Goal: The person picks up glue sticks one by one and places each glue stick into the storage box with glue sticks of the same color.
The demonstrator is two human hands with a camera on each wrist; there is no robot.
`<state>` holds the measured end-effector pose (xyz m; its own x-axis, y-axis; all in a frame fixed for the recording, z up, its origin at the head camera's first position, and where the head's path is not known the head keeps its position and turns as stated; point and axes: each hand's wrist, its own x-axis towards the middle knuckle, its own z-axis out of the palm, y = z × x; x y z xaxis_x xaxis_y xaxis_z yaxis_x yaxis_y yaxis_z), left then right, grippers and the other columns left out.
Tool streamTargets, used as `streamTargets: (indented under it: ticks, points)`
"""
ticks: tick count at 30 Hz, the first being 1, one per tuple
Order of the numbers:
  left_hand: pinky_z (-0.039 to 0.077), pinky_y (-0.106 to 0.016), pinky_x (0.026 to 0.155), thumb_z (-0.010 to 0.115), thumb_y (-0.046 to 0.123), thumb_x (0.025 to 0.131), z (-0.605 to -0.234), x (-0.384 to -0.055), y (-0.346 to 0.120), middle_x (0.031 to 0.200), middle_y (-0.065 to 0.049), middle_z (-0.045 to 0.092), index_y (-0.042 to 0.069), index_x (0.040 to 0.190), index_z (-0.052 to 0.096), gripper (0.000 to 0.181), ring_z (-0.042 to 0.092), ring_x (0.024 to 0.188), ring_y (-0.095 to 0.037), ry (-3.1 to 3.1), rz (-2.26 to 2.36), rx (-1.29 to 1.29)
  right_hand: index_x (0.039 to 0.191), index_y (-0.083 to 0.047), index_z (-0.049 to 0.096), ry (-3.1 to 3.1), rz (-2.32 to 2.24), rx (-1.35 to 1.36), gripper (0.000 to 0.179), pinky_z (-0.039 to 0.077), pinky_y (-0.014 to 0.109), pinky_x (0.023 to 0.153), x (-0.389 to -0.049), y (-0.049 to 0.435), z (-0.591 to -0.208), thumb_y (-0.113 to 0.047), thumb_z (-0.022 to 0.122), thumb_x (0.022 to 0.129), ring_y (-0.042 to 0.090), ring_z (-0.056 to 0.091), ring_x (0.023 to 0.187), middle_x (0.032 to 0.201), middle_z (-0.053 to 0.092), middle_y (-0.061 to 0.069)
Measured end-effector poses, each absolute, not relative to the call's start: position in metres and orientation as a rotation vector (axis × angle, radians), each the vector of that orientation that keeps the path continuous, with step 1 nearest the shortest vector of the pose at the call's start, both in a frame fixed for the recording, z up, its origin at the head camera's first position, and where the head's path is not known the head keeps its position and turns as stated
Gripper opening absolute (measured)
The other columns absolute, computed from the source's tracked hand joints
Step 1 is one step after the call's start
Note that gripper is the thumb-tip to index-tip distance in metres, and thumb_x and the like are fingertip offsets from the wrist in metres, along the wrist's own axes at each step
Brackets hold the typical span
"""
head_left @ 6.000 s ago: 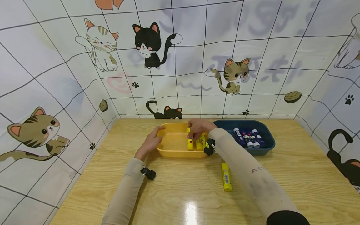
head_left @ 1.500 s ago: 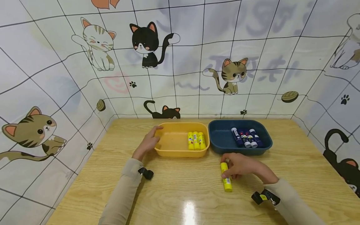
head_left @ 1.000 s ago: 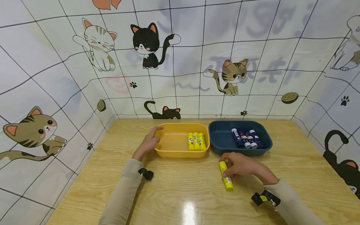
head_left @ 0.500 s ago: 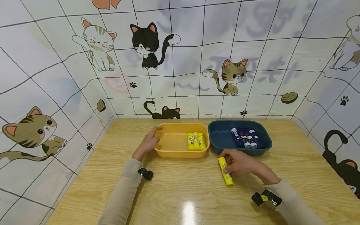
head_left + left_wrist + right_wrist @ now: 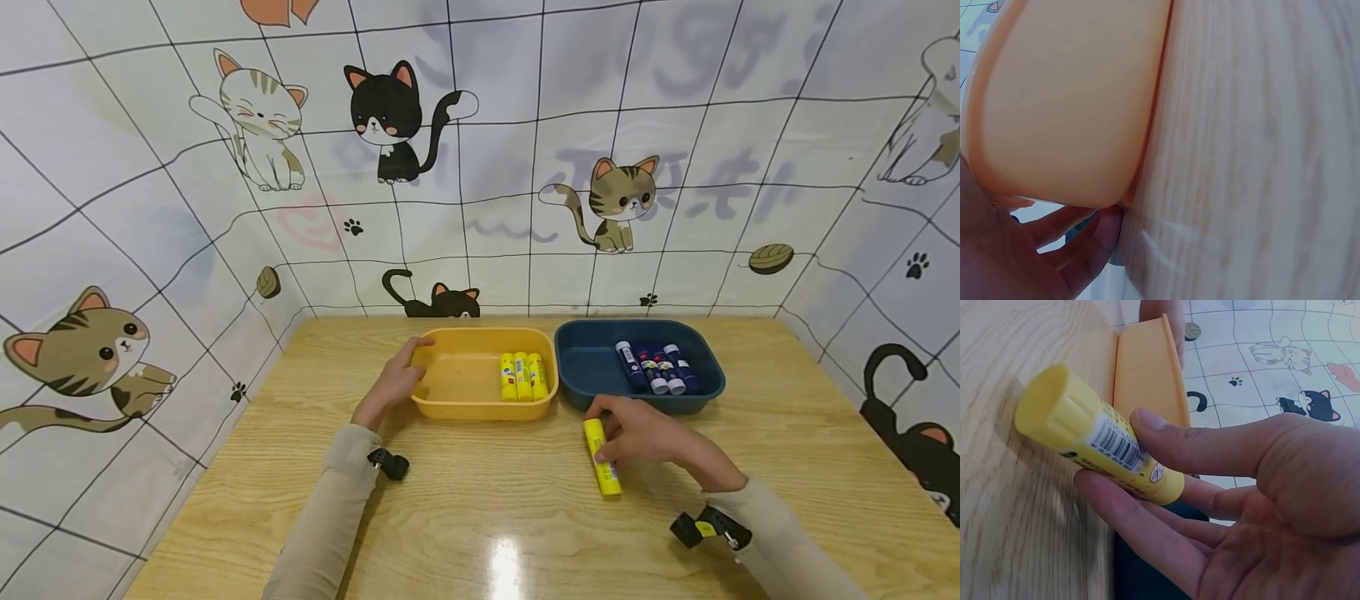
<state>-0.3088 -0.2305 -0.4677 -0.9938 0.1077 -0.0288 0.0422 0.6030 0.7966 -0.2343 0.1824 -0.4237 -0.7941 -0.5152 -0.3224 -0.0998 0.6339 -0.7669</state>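
My right hand [image 5: 637, 433] pinches a yellow glue stick [image 5: 593, 433] between thumb and fingers, in front of the blue bin. In the right wrist view the glue stick [image 5: 1113, 444] slants over the wood, its barcode facing the camera. My left hand [image 5: 392, 382] holds the left end of a yellow plastic bin [image 5: 480, 411] at its rim. Seen from the left wrist, fingertips [image 5: 1109, 226] sit against the outside of the bin's end wall [image 5: 1060, 125]. Inside that bin, three yellow glue sticks [image 5: 522, 377] lie side by side at the right end.
A dark blue bin [image 5: 592, 396] stands right beside the yellow one, with several dark blue, white-capped glue sticks [image 5: 660, 372] in its right half. Both rest on a wooden table [image 5: 450, 517] near its back edge, before a cat-print wall covering [image 5: 510, 233].
The right hand has left the yellow bin, where it handled a glue stick, and come to the loose one on the table. It has gripped that stick and shifted it slightly toward the bins.
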Motion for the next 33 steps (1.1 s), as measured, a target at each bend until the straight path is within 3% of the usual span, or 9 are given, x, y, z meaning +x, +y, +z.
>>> streamTargets:
  ticks: [10, 33]
  points:
    - [0.035, -0.050, 0.108, 0.043, 0.007, 0.098, -0.470, -0.307, -0.232, 0.167, -0.016, 0.034, 0.017, 0.153, 0.043, 0.057, 0.042, 0.136, -0.036, 2.747, 1.367, 0.140, 0.127, -0.002, 0.055, 2.335, -1.068, -0.500, 0.051, 0.062, 0.041, 0.073, -0.234, 0.183, -0.419, -0.004, 0.082, 0.084, 0.022, 0.065, 0.083, 0.103, 0.068, 0.014]
    - [0.036, -0.049, 0.106, 0.042, 0.008, 0.098, -0.465, -0.306, -0.230, 0.167, -0.017, 0.033, 0.017, 0.154, 0.043, 0.057, 0.043, 0.133, -0.036, 2.741, 1.371, 0.132, 0.132, -0.002, 0.056, 2.384, -1.057, -0.625, 0.052, 0.059, 0.035, 0.071, -0.237, 0.191, -0.412, -0.012, 0.080, 0.088, 0.021, 0.064, 0.080, 0.103, 0.068, 0.012]
